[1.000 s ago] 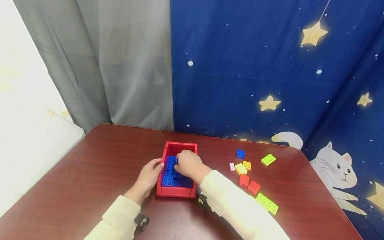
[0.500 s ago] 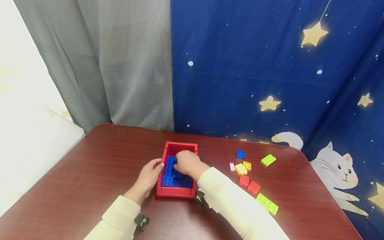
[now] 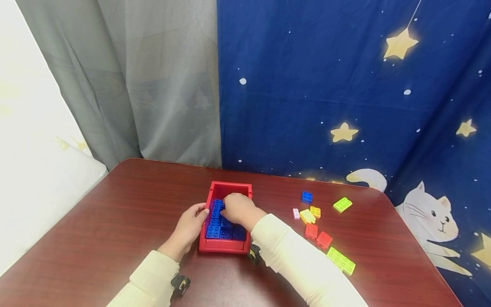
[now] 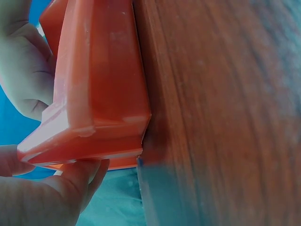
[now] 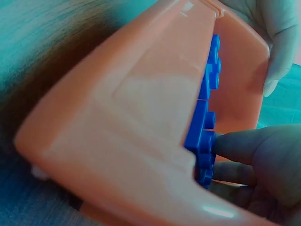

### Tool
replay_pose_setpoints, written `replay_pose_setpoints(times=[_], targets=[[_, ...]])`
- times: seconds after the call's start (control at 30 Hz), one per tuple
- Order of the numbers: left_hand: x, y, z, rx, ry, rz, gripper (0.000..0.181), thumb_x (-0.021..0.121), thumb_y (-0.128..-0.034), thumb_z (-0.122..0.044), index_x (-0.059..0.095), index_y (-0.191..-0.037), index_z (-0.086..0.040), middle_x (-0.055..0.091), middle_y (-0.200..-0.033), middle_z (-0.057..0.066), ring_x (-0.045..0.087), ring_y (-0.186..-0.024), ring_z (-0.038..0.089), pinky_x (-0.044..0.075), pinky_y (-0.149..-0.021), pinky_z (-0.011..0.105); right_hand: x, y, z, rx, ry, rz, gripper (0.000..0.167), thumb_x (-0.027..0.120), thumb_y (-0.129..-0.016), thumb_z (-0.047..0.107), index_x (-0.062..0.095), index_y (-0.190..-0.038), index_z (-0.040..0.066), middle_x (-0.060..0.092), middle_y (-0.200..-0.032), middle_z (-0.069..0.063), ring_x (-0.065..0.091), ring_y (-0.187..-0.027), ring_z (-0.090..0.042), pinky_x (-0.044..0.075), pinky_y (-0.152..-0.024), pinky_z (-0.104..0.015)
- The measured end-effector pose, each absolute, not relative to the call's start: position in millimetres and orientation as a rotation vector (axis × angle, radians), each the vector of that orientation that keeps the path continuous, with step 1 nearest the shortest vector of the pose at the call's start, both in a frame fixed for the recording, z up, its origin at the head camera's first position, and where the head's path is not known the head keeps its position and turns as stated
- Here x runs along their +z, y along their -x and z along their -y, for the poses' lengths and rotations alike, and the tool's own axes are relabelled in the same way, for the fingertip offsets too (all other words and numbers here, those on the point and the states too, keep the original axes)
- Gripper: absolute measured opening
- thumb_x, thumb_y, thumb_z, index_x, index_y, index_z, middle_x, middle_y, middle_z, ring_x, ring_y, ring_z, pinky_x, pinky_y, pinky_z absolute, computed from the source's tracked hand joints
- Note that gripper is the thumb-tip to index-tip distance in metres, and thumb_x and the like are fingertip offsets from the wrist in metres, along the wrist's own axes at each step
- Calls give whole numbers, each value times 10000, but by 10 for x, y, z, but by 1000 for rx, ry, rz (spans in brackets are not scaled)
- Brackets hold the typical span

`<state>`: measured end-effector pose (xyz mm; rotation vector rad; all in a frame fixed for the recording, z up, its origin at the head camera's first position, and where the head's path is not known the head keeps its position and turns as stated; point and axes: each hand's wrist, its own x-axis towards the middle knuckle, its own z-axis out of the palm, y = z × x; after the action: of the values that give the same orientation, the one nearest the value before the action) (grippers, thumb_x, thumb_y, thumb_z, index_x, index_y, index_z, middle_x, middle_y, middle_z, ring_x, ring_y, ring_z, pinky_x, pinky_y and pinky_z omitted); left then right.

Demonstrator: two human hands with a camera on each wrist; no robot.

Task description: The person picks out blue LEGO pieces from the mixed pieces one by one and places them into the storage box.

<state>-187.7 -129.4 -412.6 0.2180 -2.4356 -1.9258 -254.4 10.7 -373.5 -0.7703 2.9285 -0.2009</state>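
Observation:
A red plastic box [image 3: 226, 245] holds several blue building bricks [image 3: 213, 231], laid with their studs up. The left hand [image 3: 189, 228] grips the box's left wall, its thumb over the rim; the left wrist view shows the fingers [image 4: 87, 176] against the outside of the box. Reaching over the right wall, the right hand [image 3: 242, 212] is inside the box with bent fingers. In the right wrist view its thumb [image 5: 237, 143] and fingertips are on the studs of a blue brick [image 5: 205, 136]; the brick is partly hidden behind the box wall.
To the right of the box lie a blue brick [image 3: 307, 197], a pink brick [image 3: 296, 213], yellow bricks [image 3: 307, 216], red bricks [image 3: 311, 231] and lime green bricks [image 3: 341, 261]. Behind the brown table [image 3: 145, 192] hang grey and blue curtains [image 3: 291, 106].
The right hand has shifted slightly to the left inside the box, its forearm moving along. The left hand and the box stay in place.

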Motion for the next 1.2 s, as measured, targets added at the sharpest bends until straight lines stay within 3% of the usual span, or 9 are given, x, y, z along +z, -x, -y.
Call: replay_pose_setpoints(times=[0.3, 0.63, 0.93, 1.2], targets=[[-4102, 1906, 1307, -1925, -223, 2437, 418, 433, -1018, -159, 431, -1379, 51, 539, -1296, 271, 577, -1131, 379, 470, -981, 505, -3694, 2506, -110, -210, 773, -2932, 336, 657, -907, 296, 689, -1175, 95, 693, -1063, -66, 667, -961, -211, 556, -870, -399], [-4098, 1880, 1297, -1927, -228, 2443, 418, 440, -1016, -162, 432, -1381, 43, 531, -1307, 271, 573, -1137, 391, 471, -975, 509, -3721, 2424, -147, -125, 819, -2971, 373, 673, -893, 333, 682, -1191, 108, 679, -1050, -63, 650, -943, -203, 570, -833, -396], [-4148, 1859, 1312, -1918, -241, 2452, 434, 441, -1016, -181, 424, -1393, 33, 529, -1305, 272, 579, -1123, 391, 491, -952, 502, -3677, 2245, -276, -82, 954, -3008, 470, 682, -884, 340, 619, -1295, 121, 642, -1211, -50, 599, -1109, -195, 548, -889, -367], [-4131, 1877, 1313, -1898, -226, 2464, 441, 436, -1023, -194, 415, -1399, 36, 506, -1332, 275, 540, -1174, 416, 458, -979, 540, -3614, 2205, -563, -250, 1120, -3123, 404, 685, -882, 298, 644, -1246, 128, 635, -1218, -42, 580, -1141, -189, 527, -928, -345]])
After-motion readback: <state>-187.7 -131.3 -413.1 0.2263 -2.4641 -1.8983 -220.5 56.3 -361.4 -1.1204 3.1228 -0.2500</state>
